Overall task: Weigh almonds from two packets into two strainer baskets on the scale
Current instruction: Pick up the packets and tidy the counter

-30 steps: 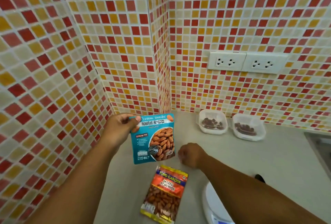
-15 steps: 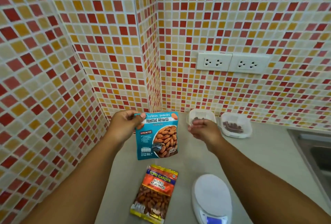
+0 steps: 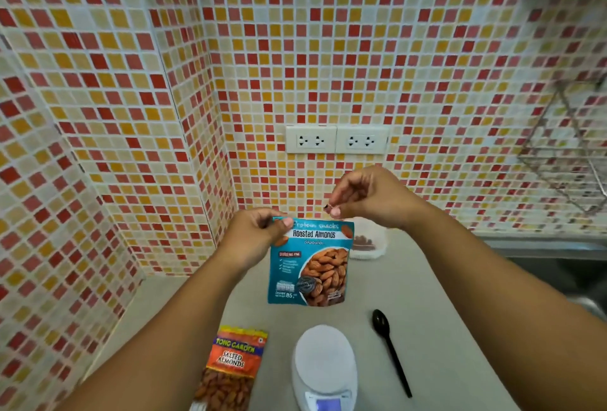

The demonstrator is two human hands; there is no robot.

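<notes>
My left hand [image 3: 253,236] pinches the top left corner of a blue "Roasted Almonds" packet [image 3: 308,266], which hangs upright above the counter. Just above the packet's top right corner, my right hand [image 3: 368,197] pinches a small dark piece that looks like an almond [image 3: 329,207]. Behind the packet, a white strainer basket [image 3: 372,248] with a few almonds stands by the wall; the second basket is hidden. An orange "Salted Almonds" packet [image 3: 231,368] lies flat at the near left. The white scale [image 3: 323,361] sits beside it with nothing on its plate.
A black plastic spoon [image 3: 391,350] lies on the counter right of the scale. Two wall sockets [image 3: 336,139] sit above the baskets. A wire rack [image 3: 571,154] hangs on the right wall over a steel sink [image 3: 555,262]. Tiled walls close in the left and back.
My right hand rose from over the basket to the packet's top right corner with a small dark piece pinched in it. The left hand kept hold of the blue packet.
</notes>
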